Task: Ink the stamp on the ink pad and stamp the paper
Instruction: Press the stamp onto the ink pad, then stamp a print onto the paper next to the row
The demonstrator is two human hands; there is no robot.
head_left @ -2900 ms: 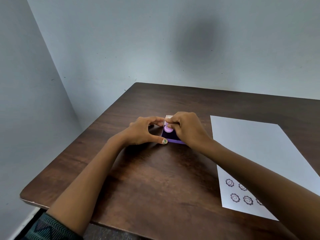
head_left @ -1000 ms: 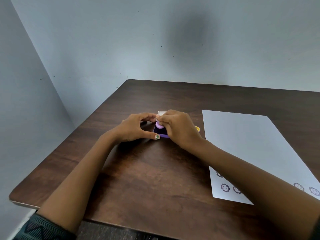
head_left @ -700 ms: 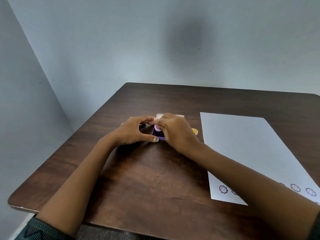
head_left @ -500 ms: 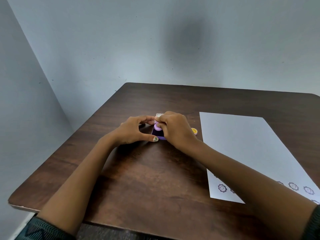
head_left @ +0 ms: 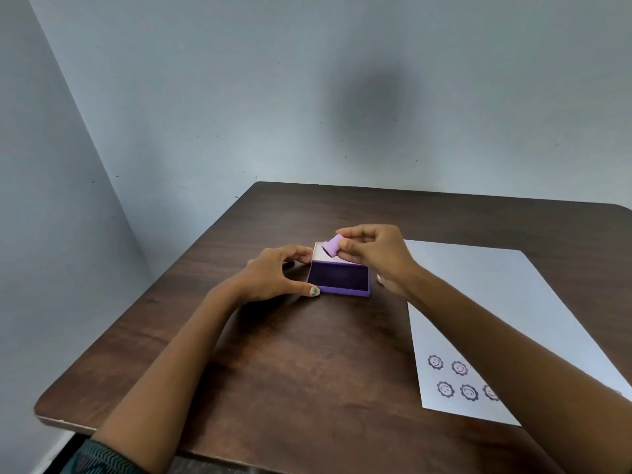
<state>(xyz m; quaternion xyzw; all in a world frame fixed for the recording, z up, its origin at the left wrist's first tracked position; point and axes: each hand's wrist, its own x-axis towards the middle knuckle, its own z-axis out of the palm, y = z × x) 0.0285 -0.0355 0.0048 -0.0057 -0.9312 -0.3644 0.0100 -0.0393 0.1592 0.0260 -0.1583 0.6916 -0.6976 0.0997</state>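
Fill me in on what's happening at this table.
A person is stamping a sheet of paper on a dark wooden table. The left hand steadies the open purple ink pad by its left side. The right hand pinches a small lilac stamp, tilted and lifted just above the pad's far edge. Five flower-face prints show near the paper's near corner; the forearm hides anything beyond them.
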